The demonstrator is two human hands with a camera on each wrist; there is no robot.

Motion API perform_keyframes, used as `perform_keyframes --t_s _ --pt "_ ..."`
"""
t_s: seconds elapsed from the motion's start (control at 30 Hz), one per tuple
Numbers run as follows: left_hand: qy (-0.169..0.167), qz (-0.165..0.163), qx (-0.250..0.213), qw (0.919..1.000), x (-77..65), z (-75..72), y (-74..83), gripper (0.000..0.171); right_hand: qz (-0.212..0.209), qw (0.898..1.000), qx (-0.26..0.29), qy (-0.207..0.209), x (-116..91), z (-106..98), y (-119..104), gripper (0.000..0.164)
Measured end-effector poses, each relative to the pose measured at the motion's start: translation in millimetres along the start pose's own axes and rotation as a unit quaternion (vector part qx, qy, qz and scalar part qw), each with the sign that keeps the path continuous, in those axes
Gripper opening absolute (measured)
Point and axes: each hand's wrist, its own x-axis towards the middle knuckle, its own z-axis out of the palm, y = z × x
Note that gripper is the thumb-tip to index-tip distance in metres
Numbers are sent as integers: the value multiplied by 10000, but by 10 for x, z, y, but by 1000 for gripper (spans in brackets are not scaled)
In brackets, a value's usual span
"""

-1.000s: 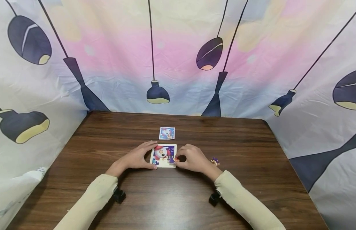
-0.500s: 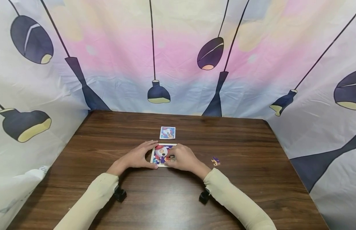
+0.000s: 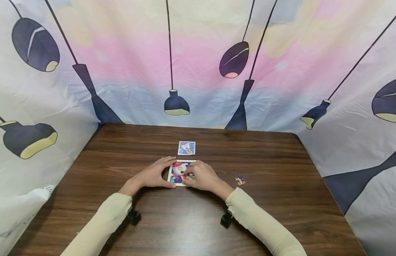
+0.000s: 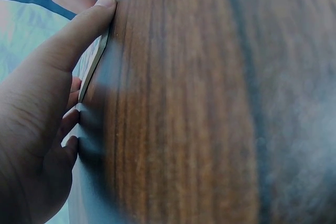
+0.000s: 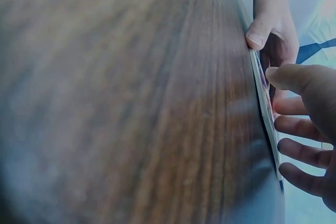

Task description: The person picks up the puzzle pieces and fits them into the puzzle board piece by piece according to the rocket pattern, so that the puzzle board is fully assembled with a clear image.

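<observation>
A small jigsaw puzzle (image 3: 180,171) in a white frame, with a red-and-white cartoon figure on purple, lies flat on the table. My left hand (image 3: 153,174) holds its left side, thumb at the near corner and fingers at the far one. In the left wrist view, the left thumb (image 4: 92,22) presses along the frame's edge. Over the puzzle's right half, my right hand (image 3: 202,176) pinches a puzzle piece down at the picture, mostly hidden under the fingers. Its fingertips come right down to the puzzle in the right wrist view.
Loose purple-and-orange puzzle pieces (image 3: 240,179) lie on the table right of the right hand. Beyond the puzzle is a small printed picture card (image 3: 186,148) with a similar figure. A lamp-printed cloth (image 3: 137,71) hangs behind the brown wooden table (image 3: 265,156).
My right hand has moved left from the puzzle's right edge onto the picture, bringing the piece along. In the last half second it has barely shifted. The left hand keeps its place.
</observation>
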Motion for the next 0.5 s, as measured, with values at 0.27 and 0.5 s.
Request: perform_keyframes --t_s 0.27,0.5 --pt "-64 -53 1 10000 12 9 7 111 -57 9999 118 -33 -15 -5 12 17" --pt "-39 -55 -1 10000 4 2 19 111 -217 9997 93 -38 -11 -7 10 16"
